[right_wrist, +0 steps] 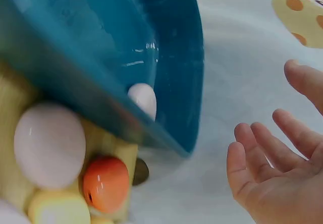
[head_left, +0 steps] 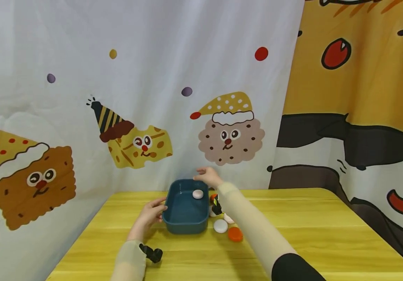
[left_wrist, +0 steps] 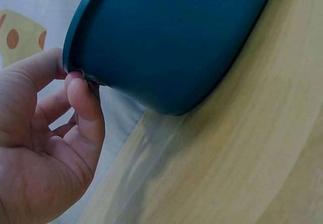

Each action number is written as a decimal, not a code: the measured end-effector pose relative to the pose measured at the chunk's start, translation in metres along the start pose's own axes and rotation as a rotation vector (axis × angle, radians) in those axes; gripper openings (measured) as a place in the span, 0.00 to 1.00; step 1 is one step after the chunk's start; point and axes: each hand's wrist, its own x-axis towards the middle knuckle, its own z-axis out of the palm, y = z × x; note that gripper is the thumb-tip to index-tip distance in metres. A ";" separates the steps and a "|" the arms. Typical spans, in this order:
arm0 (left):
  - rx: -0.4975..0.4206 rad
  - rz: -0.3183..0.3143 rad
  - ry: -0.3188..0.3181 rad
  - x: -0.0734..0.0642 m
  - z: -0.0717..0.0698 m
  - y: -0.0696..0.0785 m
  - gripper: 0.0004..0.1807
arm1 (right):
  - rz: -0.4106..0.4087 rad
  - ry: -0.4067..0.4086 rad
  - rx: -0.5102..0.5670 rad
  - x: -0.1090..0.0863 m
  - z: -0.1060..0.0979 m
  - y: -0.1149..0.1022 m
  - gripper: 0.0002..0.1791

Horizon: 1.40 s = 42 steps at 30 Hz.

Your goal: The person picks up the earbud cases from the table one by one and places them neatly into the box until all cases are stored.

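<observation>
Head view: a blue tub [head_left: 186, 228] is pinched by the left hand [head_left: 150, 214]; inside, near the right hand [head_left: 210, 176], spread loosely apart, a pale oval [head_left: 197, 194] is seen.

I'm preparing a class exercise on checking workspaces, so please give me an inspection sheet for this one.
Surface: yellow wood-grain table.
Job's things: blue container holding one pale piece; several rounded pieces, white and orange among them, on the table to its right.
Clutter: nothing seen.
Hands: left hand pinches the container's rim; right hand open, holding nothing, near its far right corner.
Cables: nothing seen.
Surroundings: cartoon-printed cloth behind the table.
</observation>
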 end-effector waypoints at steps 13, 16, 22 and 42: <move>0.011 0.001 -0.002 0.002 0.001 -0.002 0.29 | -0.057 -0.077 -0.018 -0.034 -0.057 0.015 0.25; 0.011 -0.006 0.003 0.001 0.000 -0.003 0.30 | -0.057 -0.083 -0.012 -0.039 -0.064 0.024 0.25; 0.014 -0.011 -0.009 0.000 -0.001 -0.002 0.30 | -0.071 -0.089 -0.019 -0.055 -0.072 0.036 0.23; 0.014 -0.019 -0.020 0.004 -0.001 0.000 0.30 | -0.179 -0.167 -0.099 -0.129 -0.077 0.046 0.23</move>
